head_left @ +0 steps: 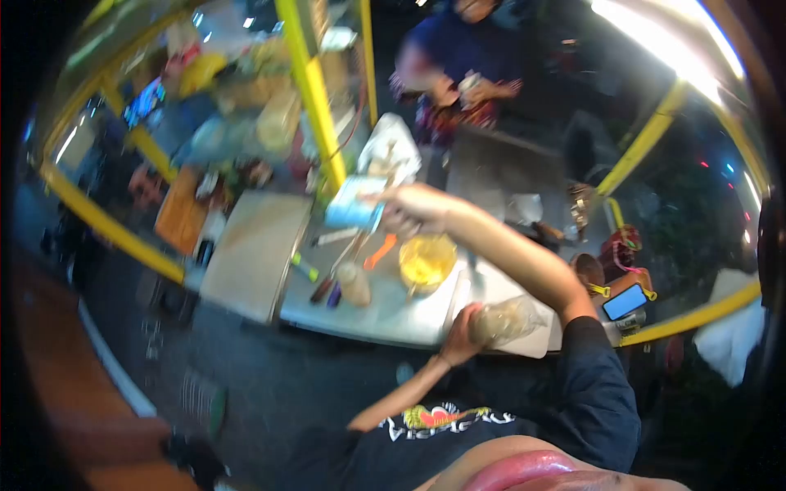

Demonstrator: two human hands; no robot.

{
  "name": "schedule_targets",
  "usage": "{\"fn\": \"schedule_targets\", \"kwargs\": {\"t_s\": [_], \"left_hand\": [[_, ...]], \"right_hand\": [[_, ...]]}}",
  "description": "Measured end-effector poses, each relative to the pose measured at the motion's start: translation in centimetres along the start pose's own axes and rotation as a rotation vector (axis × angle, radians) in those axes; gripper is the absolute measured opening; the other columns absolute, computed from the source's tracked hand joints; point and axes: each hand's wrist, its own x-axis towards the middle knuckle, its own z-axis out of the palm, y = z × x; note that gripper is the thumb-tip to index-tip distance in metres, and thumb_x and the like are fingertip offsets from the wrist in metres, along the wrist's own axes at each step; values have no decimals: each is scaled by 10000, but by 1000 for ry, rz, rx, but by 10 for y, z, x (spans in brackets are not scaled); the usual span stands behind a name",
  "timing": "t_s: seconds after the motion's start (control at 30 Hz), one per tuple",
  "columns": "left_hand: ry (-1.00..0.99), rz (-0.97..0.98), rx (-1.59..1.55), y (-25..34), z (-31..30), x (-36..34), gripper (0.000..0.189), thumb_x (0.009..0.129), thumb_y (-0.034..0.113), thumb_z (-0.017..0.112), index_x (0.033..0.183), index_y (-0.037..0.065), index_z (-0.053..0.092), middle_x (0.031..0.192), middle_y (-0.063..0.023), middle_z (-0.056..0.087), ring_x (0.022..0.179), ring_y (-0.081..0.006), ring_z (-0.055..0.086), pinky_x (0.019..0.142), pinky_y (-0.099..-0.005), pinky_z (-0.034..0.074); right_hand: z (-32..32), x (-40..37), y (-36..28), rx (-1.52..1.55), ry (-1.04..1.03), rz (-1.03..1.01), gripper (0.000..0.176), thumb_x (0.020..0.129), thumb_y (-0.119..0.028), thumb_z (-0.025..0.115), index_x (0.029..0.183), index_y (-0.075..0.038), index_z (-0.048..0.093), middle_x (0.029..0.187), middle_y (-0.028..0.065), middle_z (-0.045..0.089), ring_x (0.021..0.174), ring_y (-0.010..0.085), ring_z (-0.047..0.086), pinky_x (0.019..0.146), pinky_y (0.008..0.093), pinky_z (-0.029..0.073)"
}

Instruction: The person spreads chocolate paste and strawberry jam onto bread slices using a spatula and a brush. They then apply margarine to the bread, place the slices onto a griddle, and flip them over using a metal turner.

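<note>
My right hand [411, 209] reaches across the counter, its fingers closed on a light blue packet [354, 204] blurred by motion. Low at the counter's front edge, my left hand [464, 334] grips a clear plastic bag [509, 322] with pale contents. Between the hands stands a bowl of yellow food [427, 260], with a utensil handle at its rim. An orange utensil [380, 252] lies beside the bowl. To its left are a pale bottle [354, 285], a green-handled tool [304, 268] and other utensils.
A white plastic bag [388, 154] sits behind the packet. Yellow posts [311, 90] frame the stall. A flat metal cover [255, 254] lies left, a dark griddle-like surface [503, 168] at the back. A phone [625, 302] rests right. Another person [467, 57] stands across the counter.
</note>
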Motion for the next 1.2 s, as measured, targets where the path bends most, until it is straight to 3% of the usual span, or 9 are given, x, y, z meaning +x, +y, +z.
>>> {"fn": "schedule_targets", "kwargs": {"t_s": [0.23, 0.43, 0.5, 0.53, 0.63, 0.9, 0.97, 1.1, 1.2], "left_hand": [[-42, 33, -34, 5, 7, 15, 856, 713, 251, 833, 1382, 15, 354, 1300, -203, 498, 1218, -364, 492, 1042, -419, 406], [-86, 92, -13, 16, -2, 26, 854, 706, 237, 839, 1378, 17, 361, 1300, -201, 496, 1219, -356, 491, 1045, -410, 402], [-108, 73, -13, 24, -6, 27, 863, 691, 225, 846, 1376, 19, 363, 1296, -202, 498, 1224, -351, 491, 1049, -403, 400], [-112, 72, -6, 27, -7, 29, 863, 691, 225, 846, 1376, 19, 363, 1296, -202, 498, 1224, -351, 491, 1049, -403, 400], [-129, 91, 2, 23, -5, 34, 883, 680, 199, 840, 1391, 17, 350, 1308, -210, 492, 1243, -354, 484, 1060, -397, 398], [-82, 112, 30, 48, -3, 38, 838, 729, 229, 822, 1383, -34, 369, 1317, -231, 515, 1258, -359, 500, 1071, -397, 398], [-123, 75, -27, 48, -5, 41, 763, 704, 133, 802, 1343, -26, 417, 1268, -216, 547, 1210, -349, 532, 1038, -387, 420], [-68, 32, -251, 82, -9, 38, 660, 773, 219, 815, 1305, 3, 487, 1248, -144, 567, 1193, -291, 531, 1051, -391, 391], [-149, 223, -100, 74, -3, 38, 824, 753, 232, 839, 1407, 17, 387, 1364, -142, 474, 1288, -296, 440, 1105, -398, 323]], "right_hand": [[160, -193, -65, -1190, 458, -424, 451, 1000, -395, 533, 789, -16, 658, 636, 56, 625, 481, 150, 519, 455, 339, 392], [170, -446, -92, -1220, 1170, -2036, 314, 919, -131, 615, 1181, 40, 636, 1053, 149, 690, 829, 230, 676, 747, 352, 518], [248, -427, -136, -3129, 1643, -600, 337, 916, -93, 624, 1238, -5, 588, 1254, 172, 607, 1008, 195, 649, 742, 319, 574], [199, -427, -192, -3164, 1595, -1013, 300, 921, -140, 627, 1202, -36, 615, 1145, 126, 648, 960, 206, 647, 780, 337, 555], [269, -343, -204, -1701, 1828, -896, 363, 929, -355, 605, 923, -9, 714, 725, 79, 695, 599, 135, 631, 578, 280, 516], [254, -360, -80, -2453, 1210, -1001, 370, 829, -176, 694, 1147, 7, 644, 1041, 161, 652, 895, 242, 638, 736, 313, 509], [228, -379, -18, -1985, 721, -188, 433, 804, -132, 716, 1203, 11, 626, 1121, 182, 642, 969, 269, 639, 776, 321, 508], [28, -315, 202, -1215, 960, -334, 1092, 697, -349, 864, 1530, -69, 216, 1538, 174, 312, 1429, 301, 299, 1168, 404, 261], [2, -256, 263, -1036, 876, -483, 796, 837, -335, 755, 1463, -45, 358, 1456, 183, 418, 1369, 291, 371, 1144, 417, 293]]}}
